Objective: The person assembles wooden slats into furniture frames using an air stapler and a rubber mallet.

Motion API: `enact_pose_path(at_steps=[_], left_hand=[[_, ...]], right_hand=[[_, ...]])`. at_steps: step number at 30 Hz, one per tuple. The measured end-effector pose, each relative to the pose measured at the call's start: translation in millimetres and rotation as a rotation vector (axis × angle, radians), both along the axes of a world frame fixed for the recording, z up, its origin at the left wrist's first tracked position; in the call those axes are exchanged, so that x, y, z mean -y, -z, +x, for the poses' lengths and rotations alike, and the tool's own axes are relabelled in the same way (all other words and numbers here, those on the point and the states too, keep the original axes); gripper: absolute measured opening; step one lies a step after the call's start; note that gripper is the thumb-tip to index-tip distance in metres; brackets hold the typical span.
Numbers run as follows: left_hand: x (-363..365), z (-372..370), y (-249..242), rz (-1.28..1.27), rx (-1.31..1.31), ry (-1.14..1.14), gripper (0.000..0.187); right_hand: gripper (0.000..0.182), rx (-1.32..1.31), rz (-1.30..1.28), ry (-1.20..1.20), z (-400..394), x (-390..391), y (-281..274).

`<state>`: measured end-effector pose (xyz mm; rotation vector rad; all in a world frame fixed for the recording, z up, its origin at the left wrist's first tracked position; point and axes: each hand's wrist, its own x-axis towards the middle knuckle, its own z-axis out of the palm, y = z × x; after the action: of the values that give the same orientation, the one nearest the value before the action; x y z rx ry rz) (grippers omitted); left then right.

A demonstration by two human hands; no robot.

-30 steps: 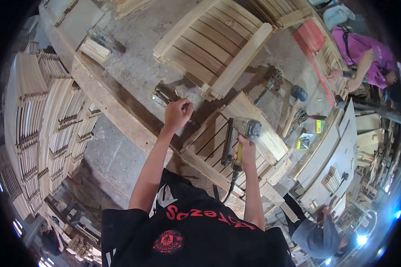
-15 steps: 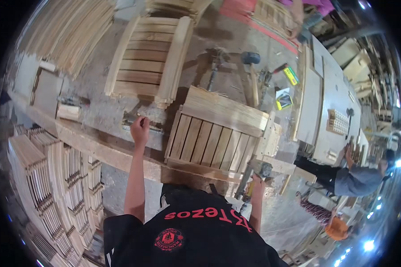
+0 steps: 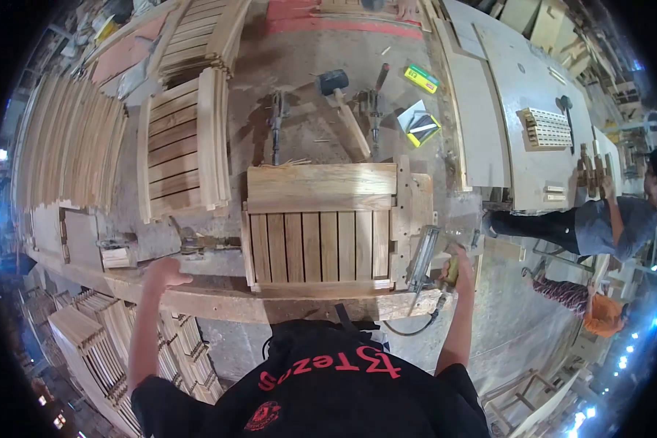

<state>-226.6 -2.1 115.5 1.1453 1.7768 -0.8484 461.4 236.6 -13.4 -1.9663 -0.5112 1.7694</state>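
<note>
My right hand [image 3: 458, 269] is wrapped round the grip of a nail gun [image 3: 423, 257], at the right end of a slatted wooden panel [image 3: 310, 248]. The gun's long metal magazine points towards the panel's right edge, and a dark air hose [image 3: 420, 330] hangs below. My left hand [image 3: 169, 273] is over the bench's front edge, left of the panel and apart from it. Its fingers are partly stretched to the right, with nothing visible in them. Wide boards [image 3: 321, 186] lie along the panel's far side.
A mallet [image 3: 343, 109], two metal clamp-like tools, and a yellow-green box [image 3: 421, 79] lie beyond the panel. Stacked slatted panels [image 3: 174, 146] and wood strips [image 3: 69, 146] occupy the left. Another person [image 3: 609, 226] works at the right; more panels are stacked below the bench.
My view has turned, so the panel now appears squarer. My left hand has moved left, away from the panel, its fingers loosening. My right hand still holds the nail gun at the panel's right end.
</note>
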Motion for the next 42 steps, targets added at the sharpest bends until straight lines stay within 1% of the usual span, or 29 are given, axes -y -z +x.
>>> enact_pose_path(at_steps=[1, 4, 5, 6, 8, 10, 11, 12, 14, 16, 19, 20, 22, 23, 24, 26, 28, 30, 31, 32, 33, 34, 35, 36, 38, 39, 40, 41, 42], left_hand=[[-22, 7, -17, -0.154, -0.011, -0.145, 0.048], [-63, 35, 14, 0.592, 0.47, -0.913, 0.059], [-96, 56, 26, 0.614, 0.573, -1.247, 0.062], [-128, 72, 45, 0.628, 0.684, -1.578, 0.066], [-198, 79, 130, 0.567, 0.984, -1.938, 0.063], [-297, 56, 195, 0.471, 1.279, -1.893, 0.056], [-359, 54, 153, 0.346, 1.095, -2.473, 0.056], [-374, 57, 119, 0.65, 1.273, -2.136, 0.056], [-402, 65, 49, 1.323, 1.452, -1.49, 0.061], [-379, 68, -49, 1.563, 1.386, -1.32, 0.063], [-321, 65, -75, 1.805, 0.905, -1.127, 0.055], [-291, 65, -54, 1.766, 0.73, -0.988, 0.05], [-217, 89, -26, 1.448, 0.253, -0.915, 0.035], [-175, 98, 2, 1.289, 0.153, -0.992, 0.031], [-118, 90, 71, 1.228, -0.025, -0.847, 0.027], [-20, 119, 133, 1.095, -0.177, -0.897, 0.033], [51, 156, 183, 0.854, -0.457, -0.622, 0.042], [92, 191, 219, 0.924, -0.375, -0.623, 0.045], [96, 205, 228, 0.948, -0.303, -0.692, 0.041], [97, 210, 232, 0.987, -0.24, -0.759, 0.037], [96, 210, 231, 1.014, -0.293, -0.774, 0.035], [94, 212, 231, 1.047, -0.344, -0.794, 0.034], [90, 211, 231, 1.08, -0.392, -0.823, 0.032], [91, 208, 230, 1.077, -0.406, -0.831, 0.031], [96, 206, 233, 1.057, -0.414, -0.847, 0.03], [98, 203, 241, 0.961, -0.394, -0.836, 0.043], [94, 211, 228, 1.019, -0.465, -0.788, 0.048], [84, 224, 188, 1.075, -0.537, -0.736, 0.054], [76, 229, 165, 1.13, -0.611, -0.679, 0.06]], right_hand=[[0.041, 0.285, 0.122, -0.127, -4, -9, -2], [0.045, 1.3, 0.545, -0.853, 12, -15, 39], [0.038, 1.309, 0.41, -0.751, -32, -26, 5], [0.035, 1.045, 0.496, -0.568, -56, -35, 8], [0.028, 0.502, 0.65, -0.218, -99, -53, 14], [0.021, 0.269, 0.484, -0.168, -190, -74, -38], [0.02, 0.331, 0.632, -0.361, -214, -78, -41], [0.02, 0.396, 0.775, -0.565, -232, -82, -44], [0.021, 0.325, 0.814, -0.629, -260, -91, -51], [0.023, 0.288, 0.842, -0.609, -278, -92, -36], [0.034, 0.246, 0.73, -0.71, -298, -87, -12], [0.04, 0.398, 0.837, -0.812, -301, -73, -3], [0.053, 0.719, 1.065, -0.978, -310, -42, 21], [0.071, 0.634, 0.924, -1.102, -309, -22, 42], [0.074, 0.658, 0.997, -1.112, -308, -14, 58], [0.079, 0.715, 1.137, -1.126, -308, -1, 75], [0.078, 0.7, 1.07, -1.103, -313, 2, 72], [0.076, 0.679, 1.033, -1.111, -312, -1, 83], [0.071, 0.574, 1.034, -1.09, -306, -7, 83], [0.069, 0.524, 0.943, -1.116, -294, -17, 83], [0.067, 0.474, 0.864, -1.141, -289, -20, 71], [0.06, 0.581, 0.738, -1.091, -283, -12, 22], [0.051, 0.587, 0.899, -0.984, -263, -10, 43], [0.045, 0.558, 1.041, -0.957, -244, -14, 73], [0.042, 0.727, 1.026, -0.894, -213, 8, 55], [0.041, 0.851, 0.953, -0.942, -193, 15, 67], [0.037, 0.873, 0.908, -0.938, -182, 31, 54], [0.033, 1.016, 0.806, -1.011, -168, 38, 67], [0.034, 1.011, 0.666, -1.104, -164, 48, 50]])
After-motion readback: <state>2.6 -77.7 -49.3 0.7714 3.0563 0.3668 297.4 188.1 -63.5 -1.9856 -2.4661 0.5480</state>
